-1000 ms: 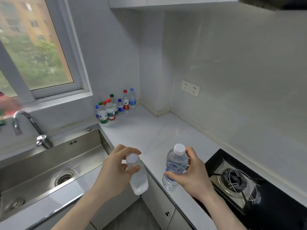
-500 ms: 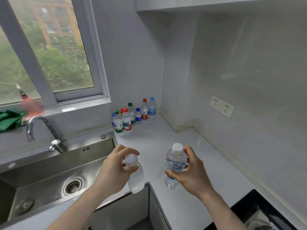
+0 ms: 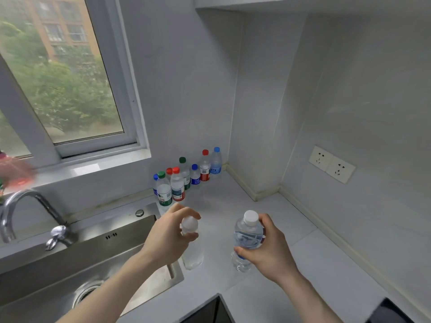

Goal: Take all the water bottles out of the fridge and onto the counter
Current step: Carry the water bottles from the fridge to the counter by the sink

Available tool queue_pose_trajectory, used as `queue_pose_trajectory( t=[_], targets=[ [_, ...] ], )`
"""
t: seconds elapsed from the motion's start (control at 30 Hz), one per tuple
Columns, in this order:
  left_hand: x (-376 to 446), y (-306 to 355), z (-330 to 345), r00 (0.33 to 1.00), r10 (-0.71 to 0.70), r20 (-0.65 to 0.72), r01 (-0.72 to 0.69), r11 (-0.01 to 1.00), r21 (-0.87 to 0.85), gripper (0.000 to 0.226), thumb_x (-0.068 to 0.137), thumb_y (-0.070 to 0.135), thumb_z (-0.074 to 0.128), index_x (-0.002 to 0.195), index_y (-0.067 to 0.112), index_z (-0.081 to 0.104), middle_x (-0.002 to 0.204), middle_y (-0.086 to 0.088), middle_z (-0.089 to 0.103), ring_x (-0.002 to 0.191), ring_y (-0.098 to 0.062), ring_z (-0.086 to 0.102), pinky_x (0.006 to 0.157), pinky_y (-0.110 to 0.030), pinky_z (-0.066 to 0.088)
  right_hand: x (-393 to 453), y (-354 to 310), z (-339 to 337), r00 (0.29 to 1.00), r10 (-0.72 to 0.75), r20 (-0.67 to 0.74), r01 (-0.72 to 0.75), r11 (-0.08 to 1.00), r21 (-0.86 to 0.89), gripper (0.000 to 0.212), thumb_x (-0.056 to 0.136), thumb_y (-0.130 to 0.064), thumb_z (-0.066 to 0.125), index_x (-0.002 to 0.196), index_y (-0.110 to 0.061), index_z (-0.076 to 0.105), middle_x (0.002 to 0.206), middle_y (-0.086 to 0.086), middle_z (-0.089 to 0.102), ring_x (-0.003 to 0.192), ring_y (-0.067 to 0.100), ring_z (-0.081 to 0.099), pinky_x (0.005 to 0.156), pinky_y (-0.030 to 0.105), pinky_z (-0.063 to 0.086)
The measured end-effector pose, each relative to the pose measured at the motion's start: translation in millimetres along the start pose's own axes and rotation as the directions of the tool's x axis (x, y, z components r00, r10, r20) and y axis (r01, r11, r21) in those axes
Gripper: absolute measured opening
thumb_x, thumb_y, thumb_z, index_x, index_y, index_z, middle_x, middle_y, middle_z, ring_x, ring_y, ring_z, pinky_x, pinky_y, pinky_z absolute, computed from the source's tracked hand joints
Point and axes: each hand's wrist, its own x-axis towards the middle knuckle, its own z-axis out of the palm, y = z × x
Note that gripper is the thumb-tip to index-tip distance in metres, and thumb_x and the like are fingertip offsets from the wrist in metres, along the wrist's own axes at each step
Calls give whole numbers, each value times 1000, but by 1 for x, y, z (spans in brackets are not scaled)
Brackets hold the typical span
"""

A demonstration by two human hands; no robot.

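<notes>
I'm bringing both gripped bottles closer to the bottle cluster point(image 3: 184, 177): left hand point(image 3: 166, 238) clamping the plain bottle point(image 3: 192, 247), right hand point(image 3: 268, 249) clamping the blue-labelled bottle point(image 3: 247, 238), both nearing set-down.

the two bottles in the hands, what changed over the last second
Both hands carried them forward, from over the cabinet edge to over the counter, nearer the row of bottles. Left hand grips the plain bottle, right hand the blue-labelled bottle, unchanged. The row stayed put.

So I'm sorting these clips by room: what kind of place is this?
A home kitchen, most likely: a steel sink with a faucet under a window, and a pale counter with water bottles grouped in its corner.
</notes>
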Motion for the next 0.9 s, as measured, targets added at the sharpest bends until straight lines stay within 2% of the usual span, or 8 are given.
queue_pose_trajectory(
  t=[0.13,0.2,0.27,0.33,0.43,0.5,0.63,0.9],
  targets=[
    [39,-20,-2,998,17,54,-22,995,92,42,79,27,88,111,42,64,120,18,52,103,-16,61,90,-35,60,24,0,18,998,50,-46,-51,999,-14,55,65,-22,92,105,-33,56,95,-19,70,82,5,68,68,19,53],
    [57,-29,-2,996,40,75,-51,986,160,42,80,29,87,113,40,63,117,17,51,99,-15,60,84,-30,58,32,-2,25,996,68,-60,-69,997,-17,55,66,-21,92,103,-35,55,94,-22,70,82,2,67,66,14,50],
    [73,-36,-1,993,66,99,-87,970,228,42,81,30,86,116,37,64,112,16,49,91,-15,57,74,-24,49,39,0,30,994,93,-62,-95,995,-28,54,65,-22,92,103,-34,55,93,-23,69,81,2,67,64,15,51],
    [90,-42,1,988,73,136,-106,962,251,43,81,30,86,118,35,64,112,15,49,89,-15,57,72,-21,45,45,0,35,990,116,-79,-120,992,-43,54,64,-25,91,103,-33,55,93,-21,70,80,4,67,66,21,53],
    [115,-50,6,986,58,155,-98,958,268,44,81,31,86,119,35,65,118,13,52,97,-18,59,80,-28,53,57,0,36,987,140,-78,-144,988,-48,54,64,-23,91,102,-36,55,94,-25,68,79,2,66,63,16,50],
    [129,-54,9,987,48,156,-92,953,288,43,81,30,85,119,34,65,118,12,52,95,-18,57,79,-31,52,68,1,37,986,151,-73,-155,986,-53,53,65,-21,91,101,-36,54,94,-27,67,78,-1,64,62,13,48],
    [161,-62,18,986,35,166,-84,951,298,43,81,28,85,119,33,65,119,11,54,93,-19,57,79,-32,53,91,7,42,982,179,-66,-183,982,-49,53,65,-20,92,101,-35,55,93,-26,68,77,-3,64,62,11,47],
    [235,-81,31,979,4,202,-80,927,367,43,78,27,82,117,34,65,117,7,56,99,-26,64,83,-42,57,157,15,57,978,205,-28,-206,978,-30,54,66,-25,93,104,-38,56,100,-32,66,89,-3,66,68,13,50]
  ],
)
